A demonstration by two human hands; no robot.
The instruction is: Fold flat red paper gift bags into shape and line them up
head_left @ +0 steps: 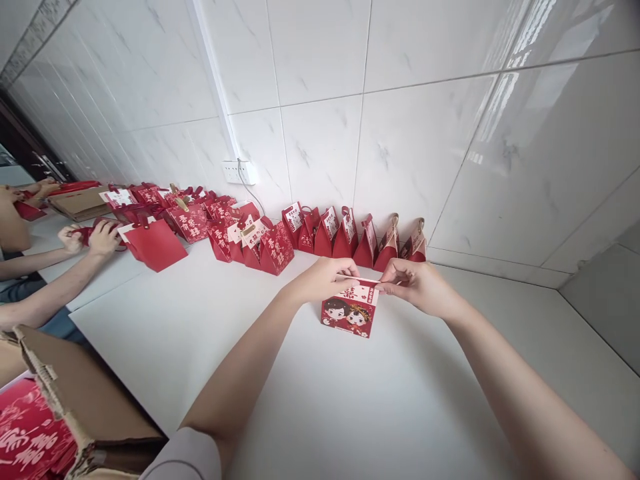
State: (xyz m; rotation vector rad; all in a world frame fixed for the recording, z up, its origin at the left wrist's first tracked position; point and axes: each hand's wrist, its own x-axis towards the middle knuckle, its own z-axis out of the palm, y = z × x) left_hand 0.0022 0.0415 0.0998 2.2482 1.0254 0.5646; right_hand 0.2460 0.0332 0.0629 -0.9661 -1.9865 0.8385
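Note:
A red gift box (349, 315) printed with two cartoon faces stands on the white table (320, 400) in front of me. My left hand (333, 277) pinches the left part of its top edge between thumb and fingers. At the right end of that same edge, my right hand (413, 285) is closed in a pinch. The box's far side is hidden from me. Behind my hands, a row of finished-looking red boxes (349, 235) with ribbon loops stands along the wall.
More red boxes (277, 250) cluster at the table's back left. A co-worker's hands (103, 238) hold red material at the left, with another person's hand (45, 187) beyond. An opened cardboard carton (80, 387) with red printed packaging (30, 427) sits lower left. A power socket (239, 172) is on the tiled wall.

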